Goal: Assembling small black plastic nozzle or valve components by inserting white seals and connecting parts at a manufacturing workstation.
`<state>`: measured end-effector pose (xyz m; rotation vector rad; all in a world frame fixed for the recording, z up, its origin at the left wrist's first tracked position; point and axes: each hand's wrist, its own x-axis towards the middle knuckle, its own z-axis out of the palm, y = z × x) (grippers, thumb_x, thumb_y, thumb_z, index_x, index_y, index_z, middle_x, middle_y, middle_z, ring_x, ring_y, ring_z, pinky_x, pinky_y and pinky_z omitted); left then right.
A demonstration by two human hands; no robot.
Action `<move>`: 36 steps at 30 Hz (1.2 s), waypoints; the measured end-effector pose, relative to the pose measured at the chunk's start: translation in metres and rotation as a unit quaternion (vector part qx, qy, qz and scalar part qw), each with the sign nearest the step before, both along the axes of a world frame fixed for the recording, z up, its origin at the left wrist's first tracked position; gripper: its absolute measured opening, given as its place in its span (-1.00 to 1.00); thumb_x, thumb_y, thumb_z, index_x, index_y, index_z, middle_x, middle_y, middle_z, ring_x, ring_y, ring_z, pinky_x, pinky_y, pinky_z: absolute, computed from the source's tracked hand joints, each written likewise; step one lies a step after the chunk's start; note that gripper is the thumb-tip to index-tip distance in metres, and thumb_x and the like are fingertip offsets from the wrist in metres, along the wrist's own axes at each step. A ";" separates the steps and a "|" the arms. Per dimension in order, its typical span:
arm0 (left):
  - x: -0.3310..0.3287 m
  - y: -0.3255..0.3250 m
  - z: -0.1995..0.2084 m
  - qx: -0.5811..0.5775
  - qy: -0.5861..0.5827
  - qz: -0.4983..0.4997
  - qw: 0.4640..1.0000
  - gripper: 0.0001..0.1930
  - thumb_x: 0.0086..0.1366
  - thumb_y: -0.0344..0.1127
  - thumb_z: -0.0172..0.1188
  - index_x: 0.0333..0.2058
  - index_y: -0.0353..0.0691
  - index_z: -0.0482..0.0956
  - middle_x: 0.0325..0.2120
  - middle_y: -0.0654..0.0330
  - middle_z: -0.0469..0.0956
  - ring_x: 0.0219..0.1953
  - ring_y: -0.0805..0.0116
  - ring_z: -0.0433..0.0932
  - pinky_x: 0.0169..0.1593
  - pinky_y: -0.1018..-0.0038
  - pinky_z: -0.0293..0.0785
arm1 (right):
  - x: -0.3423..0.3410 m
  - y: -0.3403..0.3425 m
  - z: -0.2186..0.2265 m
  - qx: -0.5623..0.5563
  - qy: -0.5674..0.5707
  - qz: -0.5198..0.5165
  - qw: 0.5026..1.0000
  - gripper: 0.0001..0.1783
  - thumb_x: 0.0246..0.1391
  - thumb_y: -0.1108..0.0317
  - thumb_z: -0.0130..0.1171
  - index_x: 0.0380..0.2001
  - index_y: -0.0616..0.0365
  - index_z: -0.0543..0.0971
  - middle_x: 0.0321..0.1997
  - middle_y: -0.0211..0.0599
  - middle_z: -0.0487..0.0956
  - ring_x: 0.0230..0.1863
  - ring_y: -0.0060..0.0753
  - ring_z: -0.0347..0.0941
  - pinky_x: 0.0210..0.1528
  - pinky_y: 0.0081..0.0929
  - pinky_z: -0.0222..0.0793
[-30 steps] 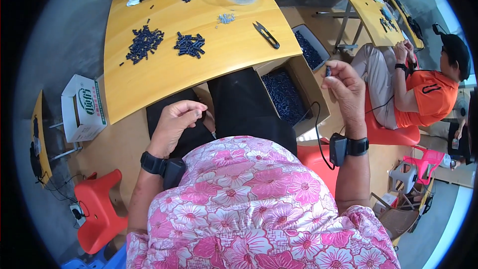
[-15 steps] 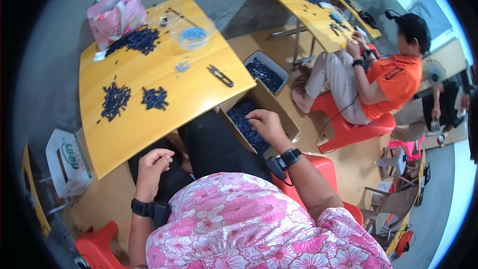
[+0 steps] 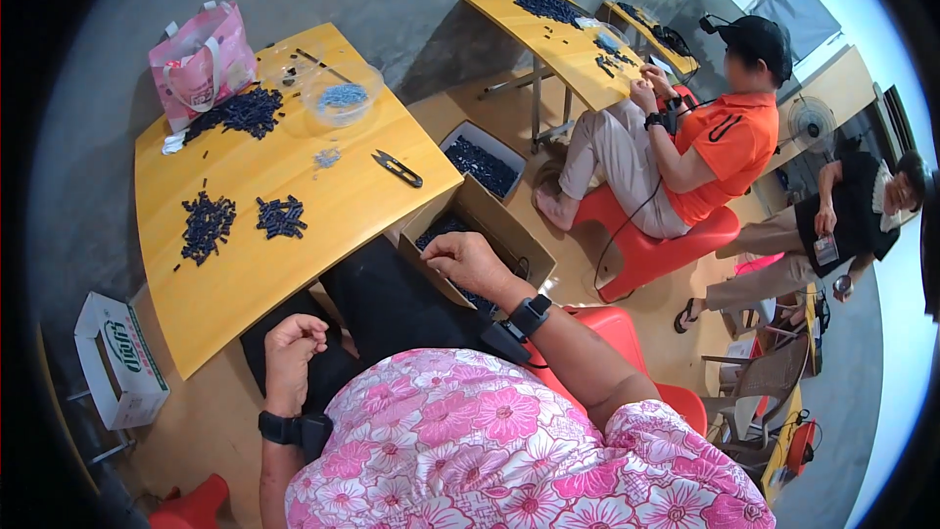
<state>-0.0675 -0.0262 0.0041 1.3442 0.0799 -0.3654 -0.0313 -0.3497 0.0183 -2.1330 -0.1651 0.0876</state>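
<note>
Curled fingers and thumb drawn together, my left hand (image 3: 294, 351) hangs over my dark-clad lap below the table's near edge. My right hand (image 3: 464, 261) is closed in a pinch above the cardboard box (image 3: 537, 274), which holds many small dark blue pieces (image 3: 437, 229). Whatever either hand has between its fingers is too small or hidden to make out. On the yellow table (image 3: 323, 201) lie a small pile of short dark tubes (image 3: 281, 217), a larger pile (image 3: 208, 227) left of it, and black thread snips (image 3: 397, 168).
Farther back are a dark heap (image 3: 245, 114), a pink bag (image 3: 203, 67), and a clear tub (image 3: 341, 101) of light blue bits. A white bin (image 3: 482, 159) stands beyond the cardboard box. At right, a person in orange (image 3: 729, 152) works seated; another in black (image 3: 852, 206) stands behind.
My right hand has moved left, from over the middle of the cardboard box to its near left side. The left hand stays nearly in place. The view has shifted slightly; the person in black has come nearer.
</note>
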 end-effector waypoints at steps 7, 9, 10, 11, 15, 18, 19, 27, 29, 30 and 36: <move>-0.006 0.003 0.003 0.015 0.004 0.042 0.999 -0.87 0.22 -0.57 0.05 -0.31 -0.29 0.57 -0.43 0.28 0.52 -0.43 0.56 0.48 -0.31 0.64 0.43 | 0.002 0.007 -0.007 -0.017 -0.044 0.031 0.998 -0.86 0.03 0.52 0.18 -0.31 0.30 0.63 -0.41 -0.24 0.62 -0.40 -0.49 0.53 -0.29 -0.49 0.47; 0.002 -0.007 0.006 0.016 0.000 0.032 0.999 -0.89 0.23 -0.55 0.08 -0.31 -0.30 0.58 -0.41 0.27 0.54 -0.43 0.57 0.47 -0.32 0.64 0.42 | -0.001 -0.003 -0.004 0.027 -0.002 0.000 1.000 -0.88 0.08 0.54 0.15 -0.31 0.33 0.63 -0.39 -0.35 0.61 -0.41 -0.60 0.50 -0.33 -0.60 0.45; 0.003 -0.005 0.003 -0.011 -0.008 0.033 0.999 -0.90 0.24 -0.54 0.09 -0.32 -0.29 0.58 -0.40 0.26 0.55 -0.43 0.57 0.47 -0.32 0.64 0.42 | -0.001 -0.002 -0.004 0.044 0.018 -0.013 0.999 -0.88 0.10 0.54 0.15 -0.31 0.33 0.63 -0.38 -0.39 0.61 -0.41 -0.62 0.50 -0.34 -0.63 0.45; 0.003 -0.004 0.002 -0.002 -0.012 0.043 0.999 -0.88 0.24 -0.53 0.08 -0.30 -0.30 0.60 -0.41 0.28 0.56 -0.42 0.59 0.48 -0.32 0.65 0.42 | -0.003 -0.003 0.003 0.038 0.039 -0.022 0.998 -0.89 0.11 0.54 0.15 -0.30 0.32 0.63 -0.38 -0.44 0.60 -0.43 -0.66 0.48 -0.35 -0.67 0.44; -0.001 0.007 -0.003 0.026 0.002 0.074 0.997 -0.86 0.27 -0.53 0.07 -0.28 -0.30 0.61 -0.41 0.30 0.57 -0.42 0.63 0.48 -0.31 0.66 0.43 | -0.003 -0.001 0.003 0.052 -0.068 -0.026 0.996 -0.89 0.13 0.52 0.17 -0.29 0.31 0.63 -0.39 -0.44 0.58 -0.46 -0.69 0.46 -0.38 -0.69 0.42; 0.004 0.009 -0.008 -0.006 0.003 0.056 0.998 -0.86 0.30 -0.52 0.07 -0.24 -0.30 0.61 -0.39 0.29 0.58 -0.42 0.63 0.48 -0.30 0.67 0.44 | -0.012 -0.013 0.008 0.126 -0.039 -0.101 0.986 -0.88 0.14 0.51 0.16 -0.26 0.29 0.63 -0.39 -0.43 0.57 -0.47 -0.69 0.45 -0.39 -0.70 0.41; 0.006 0.007 -0.007 -0.008 0.004 0.053 0.999 -0.86 0.30 -0.52 0.07 -0.24 -0.30 0.61 -0.39 0.29 0.58 -0.42 0.63 0.48 -0.30 0.67 0.44 | -0.016 -0.017 0.011 0.181 0.002 -0.139 0.974 -0.88 0.12 0.40 0.20 -0.36 0.25 0.62 -0.46 -0.46 0.58 -0.44 -0.63 0.47 -0.37 -0.62 0.40; 0.002 0.014 -0.002 -0.017 -0.001 0.039 0.999 -0.88 0.32 -0.45 0.14 -0.19 -0.28 0.58 -0.38 0.29 0.55 -0.38 0.60 0.50 -0.27 0.64 0.46 | -0.015 -0.014 0.028 0.192 0.013 -0.178 0.965 -0.72 0.17 0.30 0.15 -0.56 0.23 0.54 -0.62 -0.46 0.48 -0.59 -0.70 0.36 -0.54 -0.68 0.25; 0.000 0.013 -0.002 0.007 -0.013 0.041 0.999 -0.89 0.32 -0.43 0.13 -0.23 -0.29 0.59 -0.46 0.31 0.53 -0.46 0.61 0.48 -0.33 0.68 0.44 | -0.011 -0.005 0.033 0.175 0.013 -0.137 0.975 -0.71 0.18 0.30 0.14 -0.57 0.23 0.53 -0.62 -0.46 0.48 -0.59 -0.69 0.36 -0.53 -0.67 0.25; -0.002 0.012 0.001 0.022 -0.011 0.038 0.999 -0.89 0.32 -0.43 0.13 -0.24 -0.29 0.59 -0.50 0.33 0.53 -0.51 0.61 0.47 -0.35 0.69 0.43 | -0.007 0.005 0.035 0.156 0.008 -0.112 0.981 -0.70 0.18 0.31 0.13 -0.58 0.24 0.53 -0.63 -0.46 0.48 -0.60 -0.69 0.36 -0.53 -0.67 0.25; -0.009 0.013 -0.001 -0.004 0.000 0.031 1.000 -0.85 0.30 -0.45 0.08 -0.25 -0.36 0.60 -0.55 0.33 0.47 -0.52 0.61 0.44 -0.34 0.63 0.47 | 0.060 0.073 0.073 0.136 -0.052 -0.004 0.989 -0.65 0.14 0.48 0.13 0.01 0.25 0.54 -0.55 -0.47 0.49 -0.53 -0.69 0.39 -0.47 -0.65 0.33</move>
